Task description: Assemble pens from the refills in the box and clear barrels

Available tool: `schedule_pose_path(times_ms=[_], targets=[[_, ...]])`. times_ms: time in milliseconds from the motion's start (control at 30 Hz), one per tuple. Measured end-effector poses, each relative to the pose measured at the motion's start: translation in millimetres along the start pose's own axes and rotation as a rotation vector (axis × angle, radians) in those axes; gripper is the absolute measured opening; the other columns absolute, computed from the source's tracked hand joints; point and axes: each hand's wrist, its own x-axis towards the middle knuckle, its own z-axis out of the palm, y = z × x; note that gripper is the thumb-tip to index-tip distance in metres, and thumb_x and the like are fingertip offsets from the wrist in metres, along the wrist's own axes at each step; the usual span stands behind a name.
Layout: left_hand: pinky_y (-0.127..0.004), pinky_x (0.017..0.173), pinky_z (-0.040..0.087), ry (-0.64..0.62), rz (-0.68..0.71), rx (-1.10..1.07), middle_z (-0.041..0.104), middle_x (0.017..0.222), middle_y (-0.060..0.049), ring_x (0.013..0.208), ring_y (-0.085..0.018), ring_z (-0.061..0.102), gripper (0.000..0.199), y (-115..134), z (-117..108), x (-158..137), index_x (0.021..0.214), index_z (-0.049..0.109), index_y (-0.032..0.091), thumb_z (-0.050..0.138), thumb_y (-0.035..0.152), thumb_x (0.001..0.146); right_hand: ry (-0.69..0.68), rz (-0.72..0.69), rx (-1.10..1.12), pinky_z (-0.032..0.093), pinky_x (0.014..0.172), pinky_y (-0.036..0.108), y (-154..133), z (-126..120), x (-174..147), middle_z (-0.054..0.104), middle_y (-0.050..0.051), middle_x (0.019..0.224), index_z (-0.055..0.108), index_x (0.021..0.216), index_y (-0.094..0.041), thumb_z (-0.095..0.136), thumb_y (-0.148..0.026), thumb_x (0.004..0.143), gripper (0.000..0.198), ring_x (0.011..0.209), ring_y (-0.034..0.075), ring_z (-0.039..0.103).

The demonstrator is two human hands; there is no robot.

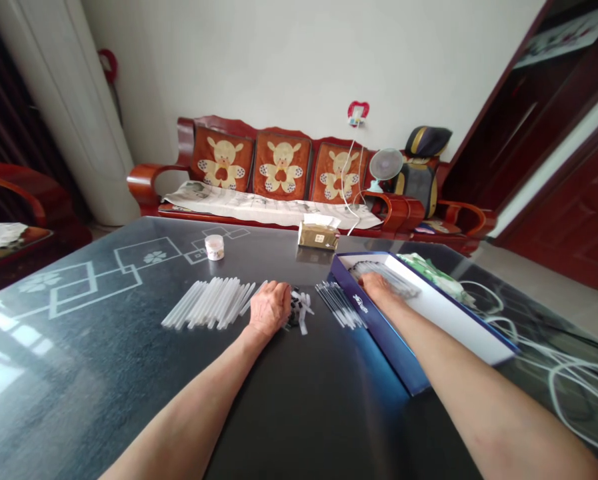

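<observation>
My left hand is closed, knuckles up, on the dark table beside a small heap of black and white pieces. Its fingertips are turned away, so what they hold is hidden. Just left of it lies a row of translucent white tubes. My right hand reaches over the near wall of a blue box with a white inside. It rests at a bundle of clear, dark-tipped sticks in there; its fingers are mostly hidden. Several slim clear sticks with dark ends lie between the heap and the box.
A small white tub and a gold tissue box stand farther back on the table. Beyond the blue box are a green and white packet and loose white cables. A wooden sofa stands behind.
</observation>
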Motion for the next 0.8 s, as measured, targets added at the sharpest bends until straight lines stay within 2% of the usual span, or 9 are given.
schedule_pose_path(times_ms=[67,167,267,367,500,667,733,800], targets=[[-0.024,0.07,0.039,-0.007,-0.023,-0.001,0.065,0.081,-0.006,0.086,-0.018,0.059,0.033,-0.9,-0.1,1.6,0.085,0.066,0.021,0.036,0.03,0.096,-0.093,0.065,-0.019,0.04,0.06,0.031,-4.2,1.1,3.1,0.06,0.01,0.055,0.064,0.047,-0.014,0.06,-0.017,0.074,0.027,0.063,0.02,0.061],[-0.024,0.069,0.038,-0.002,-0.048,-0.01,0.065,0.081,-0.006,0.085,-0.018,0.06,0.032,-2.4,0.8,3.0,0.086,0.066,0.022,0.036,0.029,0.095,-0.211,0.152,-0.075,0.042,0.061,0.032,-12.0,-1.6,6.9,0.064,0.013,0.061,0.067,0.053,-0.013,0.06,-0.014,0.071,0.019,0.067,0.022,0.063],[-0.024,0.068,0.038,0.007,-0.048,-0.016,0.065,0.081,-0.005,0.086,-0.017,0.06,0.032,-3.4,2.6,2.9,0.086,0.065,0.022,0.036,0.03,0.095,-0.261,0.208,-0.138,0.044,0.064,0.033,-19.8,-5.1,8.1,0.067,0.016,0.068,0.071,0.063,-0.01,0.058,-0.013,0.072,0.017,0.072,0.022,0.065],[-0.024,0.067,0.038,0.017,-0.044,-0.018,0.065,0.081,-0.005,0.085,-0.017,0.06,0.032,-3.7,3.9,2.4,0.085,0.065,0.022,0.036,0.03,0.095,-0.258,0.199,-0.165,0.045,0.064,0.032,-24.7,-8.0,7.7,0.067,0.014,0.067,0.07,0.062,-0.012,0.06,-0.013,0.07,0.013,0.072,0.023,0.065],[-0.024,0.069,0.039,0.009,-0.043,-0.032,0.065,0.081,-0.006,0.085,-0.017,0.06,0.034,-3.8,4.0,2.6,0.084,0.065,0.022,0.035,0.032,0.096,-0.2,0.151,-0.188,0.045,0.063,0.033,-25.1,-18.8,7.8,0.067,0.013,0.067,0.068,0.06,-0.014,0.067,-0.02,0.066,0.008,0.072,0.025,0.065],[-0.024,0.074,0.041,0.037,-0.026,-0.086,0.065,0.08,-0.006,0.084,-0.017,0.061,0.034,-4.1,5.0,3.0,0.086,0.066,0.021,0.035,0.031,0.096,-0.039,0.02,-0.153,0.042,0.07,0.032,-34.5,-49.9,11.9,0.068,0.012,0.073,0.069,0.067,-0.014,0.057,-0.025,0.076,0.019,0.081,0.023,0.065],[-0.025,0.076,0.043,0.088,0.02,-0.14,0.065,0.08,-0.006,0.083,-0.017,0.061,0.032,-3.9,4.9,2.7,0.089,0.066,0.021,0.036,0.031,0.096,0.059,-0.026,0.01,0.043,0.071,0.03,-48.1,-59.1,7.3,0.07,0.009,0.075,0.069,0.074,-0.015,0.058,-0.024,0.074,0.014,0.079,0.022,0.065],[-0.027,0.076,0.045,0.157,0.099,-0.203,0.065,0.08,-0.006,0.081,-0.017,0.061,0.029,-3.1,3.6,2.1,0.096,0.065,0.02,0.039,0.033,0.095,0.117,-0.06,0.329,0.046,0.069,0.029,-66.7,-60.3,-5.8,0.071,0.006,0.076,0.067,0.086,-0.016,0.061,-0.027,0.072,0.019,0.073,0.019,0.065]])
